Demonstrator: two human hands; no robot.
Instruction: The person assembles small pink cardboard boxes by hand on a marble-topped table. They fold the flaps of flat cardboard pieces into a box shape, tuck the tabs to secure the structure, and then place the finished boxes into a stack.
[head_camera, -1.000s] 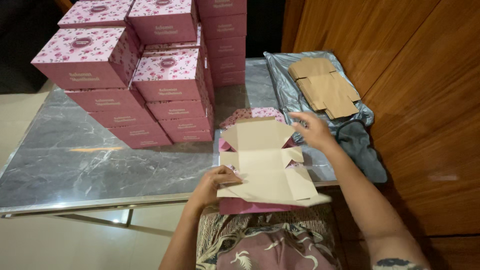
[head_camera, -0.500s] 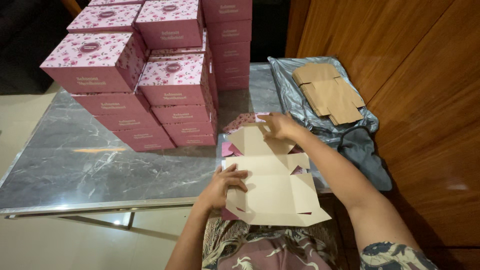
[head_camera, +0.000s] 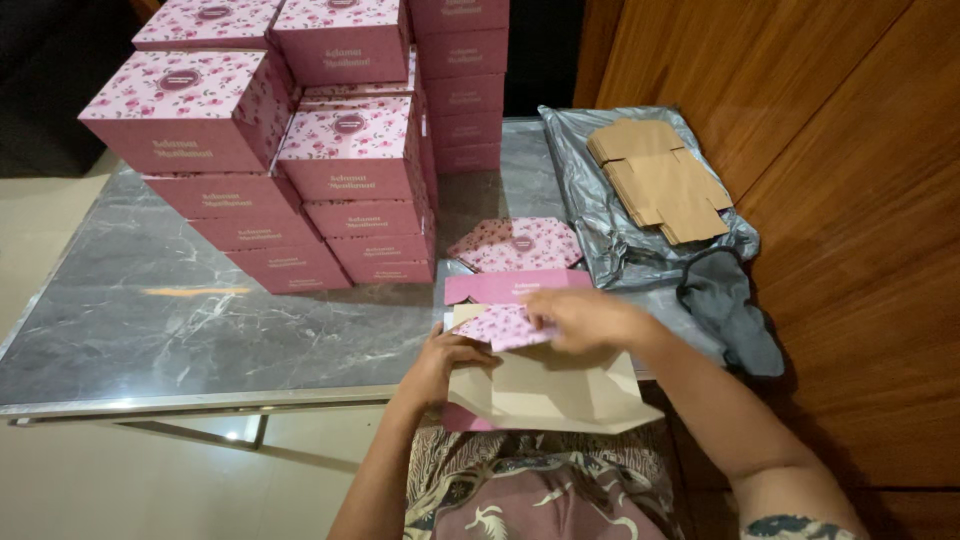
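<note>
A flat pink floral cardboard box blank (head_camera: 520, 290) lies at the near edge of the grey marble table (head_camera: 200, 320), its brown inner side showing at the front. My left hand (head_camera: 445, 362) grips its left edge. My right hand (head_camera: 580, 318) presses a folded floral flap down onto the middle of the blank. The far panels lie folded toward me, pink side up.
Stacks of finished pink floral boxes (head_camera: 300, 150) fill the far left of the table. A pile of brown flat blanks (head_camera: 660, 180) rests on a grey plastic bag (head_camera: 600, 200) at the right. A dark cloth (head_camera: 730, 310) hangs by the wooden wall.
My right hand has pulled the far panel of the blank over toward me, so its pink outer side now faces up. My left hand stayed on the left edge.
</note>
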